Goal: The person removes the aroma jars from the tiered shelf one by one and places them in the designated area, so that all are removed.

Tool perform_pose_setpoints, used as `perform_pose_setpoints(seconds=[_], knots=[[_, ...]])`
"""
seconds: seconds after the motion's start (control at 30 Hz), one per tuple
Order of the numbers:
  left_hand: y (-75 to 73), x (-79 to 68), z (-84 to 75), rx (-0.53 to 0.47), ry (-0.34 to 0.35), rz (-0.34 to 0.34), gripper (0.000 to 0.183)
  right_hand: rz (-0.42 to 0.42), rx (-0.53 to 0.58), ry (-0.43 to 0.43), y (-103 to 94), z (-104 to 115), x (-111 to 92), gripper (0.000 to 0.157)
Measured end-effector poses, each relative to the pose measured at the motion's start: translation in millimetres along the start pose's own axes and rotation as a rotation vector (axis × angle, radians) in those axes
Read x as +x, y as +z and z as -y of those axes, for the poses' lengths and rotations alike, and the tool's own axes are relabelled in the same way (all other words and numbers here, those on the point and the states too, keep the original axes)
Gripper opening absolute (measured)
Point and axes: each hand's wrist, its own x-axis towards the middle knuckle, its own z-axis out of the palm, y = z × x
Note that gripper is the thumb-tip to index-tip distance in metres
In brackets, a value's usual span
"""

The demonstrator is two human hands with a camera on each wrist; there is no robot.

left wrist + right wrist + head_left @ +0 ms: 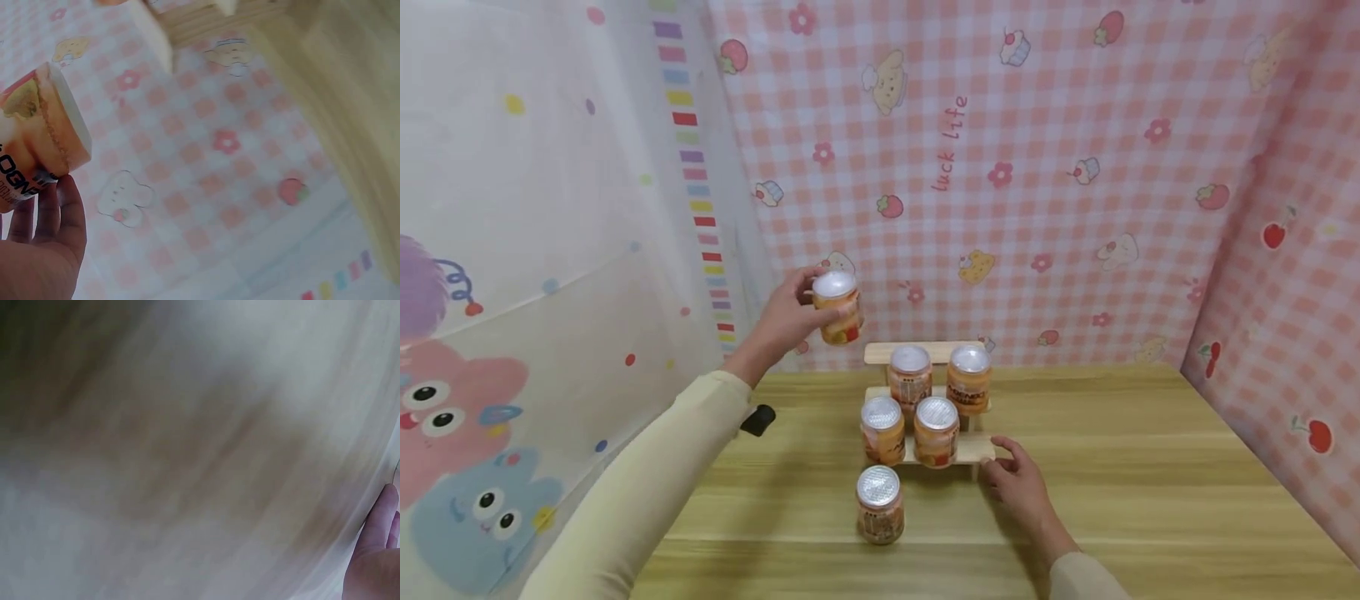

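Observation:
My left hand [792,315] grips an orange can with a silvery lid [837,308] in the air, left of and above a small stepped wooden rack [976,450]. In the left wrist view the can [37,134] shows dark lettering on its label. My right hand [1021,486] holds the right end of the rack's lowest step between thumb and fingers; the right wrist view shows only part of this hand [374,550]. On the lowest step stand two similar cans, a left one [882,432] and a right one [936,433]. Two more, a left can [911,379] and a right can [968,381], stand behind them.
One more can [880,506] stands upright on the wood-grain table [1150,475], in front of the rack. A small black object [758,420] shows beside the left forearm. Behind the table hangs a pink checked cloth [1060,233]; a white patterned sheet [587,208] hangs at the left.

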Motion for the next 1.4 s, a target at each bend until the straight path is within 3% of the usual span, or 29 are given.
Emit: perform_pose_setpoints(seconds=[0.23,0.4,0.57,0.77,0.97,1.4], knots=[[-12.3,-49.3,42.6,0.012,-0.015,0.000,0.071,-0.001,-0.011,-0.004,1.1,1.3,0.9,0.045],[-4.4,-88.2,83.1,-0.005,-0.057,0.009,0.072,0.013,-0.020,-0.002,2.5,0.4,0.5,0.046],[9.1,-114.5,109.8,-0.064,-0.073,0.018,0.068,0.015,-0.026,-0.007,2.3,1.5,1.5,0.046],[28.1,-128.5,127.1,-0.102,-0.088,0.031,0.066,0.024,-0.017,-0.012,0.8,2.2,4.8,0.048],[42.0,-138.9,133.8,-0.099,-0.103,0.062,0.065,0.026,-0.024,-0.001,-1.1,2.0,4.8,0.047],[52.3,-162.0,142.8,-0.050,-0.108,0.122,0.069,0.038,-0.042,0.021,0.2,2.7,-0.3,0.047]])
